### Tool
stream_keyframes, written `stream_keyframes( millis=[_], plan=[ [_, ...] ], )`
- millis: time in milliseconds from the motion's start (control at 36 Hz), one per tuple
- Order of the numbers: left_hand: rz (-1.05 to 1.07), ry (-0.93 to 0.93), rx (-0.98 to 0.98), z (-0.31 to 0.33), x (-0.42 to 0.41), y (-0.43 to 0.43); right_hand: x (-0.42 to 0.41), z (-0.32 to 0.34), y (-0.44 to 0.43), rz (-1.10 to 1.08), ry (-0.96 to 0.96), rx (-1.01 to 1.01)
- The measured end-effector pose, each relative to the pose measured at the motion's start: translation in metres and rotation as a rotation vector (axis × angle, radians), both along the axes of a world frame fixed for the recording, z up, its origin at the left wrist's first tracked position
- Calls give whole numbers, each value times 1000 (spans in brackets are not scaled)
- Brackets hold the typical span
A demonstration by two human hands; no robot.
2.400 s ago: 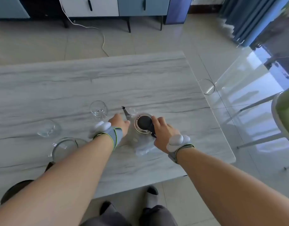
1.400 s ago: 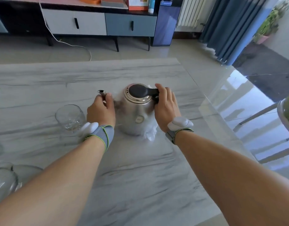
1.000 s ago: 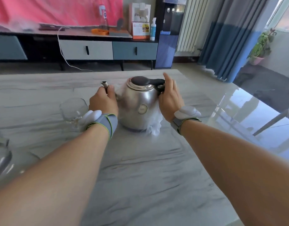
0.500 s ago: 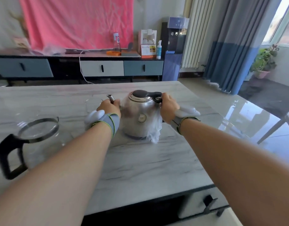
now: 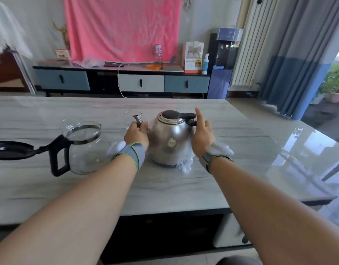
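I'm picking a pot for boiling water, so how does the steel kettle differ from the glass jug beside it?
The steel kettle is opaque, shiny metal; the glass jug is clear. The steel kettle has its black lid shut, while the glass jug's top is open. The left hand and right hand are on the steel kettle; the glass jug stands untouched. Both sit upright on the table and have black handles.

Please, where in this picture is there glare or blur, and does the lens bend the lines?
Head view: daylight from the right makes glare on the glossy right end of the table. Head view: the steel kettle is fairly sharp, and the glass carafe looks slightly soft. Head view: the wide lens makes the radiator and curtain lean.
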State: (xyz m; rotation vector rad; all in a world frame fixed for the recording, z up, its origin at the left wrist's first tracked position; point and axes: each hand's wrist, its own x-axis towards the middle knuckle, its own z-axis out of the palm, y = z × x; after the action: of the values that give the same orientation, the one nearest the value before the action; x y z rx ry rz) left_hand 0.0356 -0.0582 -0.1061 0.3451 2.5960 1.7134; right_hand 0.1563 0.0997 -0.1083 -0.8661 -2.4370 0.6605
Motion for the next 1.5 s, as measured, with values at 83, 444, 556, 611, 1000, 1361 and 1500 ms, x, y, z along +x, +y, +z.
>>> stream_keyframes(
  millis=[83,444,556,611,1000,1361,1500],
  plan=[
    [6,-3,45,0,7,-9,2,2,-8,40,37,-46],
    [37,6,196,-10,9,-25,-2,-25,-22,-226,139,-481],
    [45,-7,223,-11,9,-27,-6,-26,-23,-231,179,-503],
    [32,-22,246,-13,9,-28,-8,-28,-23,-231,205,-511],
    [123,88,145,-12,11,-38,-12,-30,-29,-283,259,-499],
    [140,595,-399,35,1,-98,-7,-20,-35,-296,177,-482],
    [203,589,-634,50,-4,-114,-8,-18,-39,-329,185,-481]
  ],
)
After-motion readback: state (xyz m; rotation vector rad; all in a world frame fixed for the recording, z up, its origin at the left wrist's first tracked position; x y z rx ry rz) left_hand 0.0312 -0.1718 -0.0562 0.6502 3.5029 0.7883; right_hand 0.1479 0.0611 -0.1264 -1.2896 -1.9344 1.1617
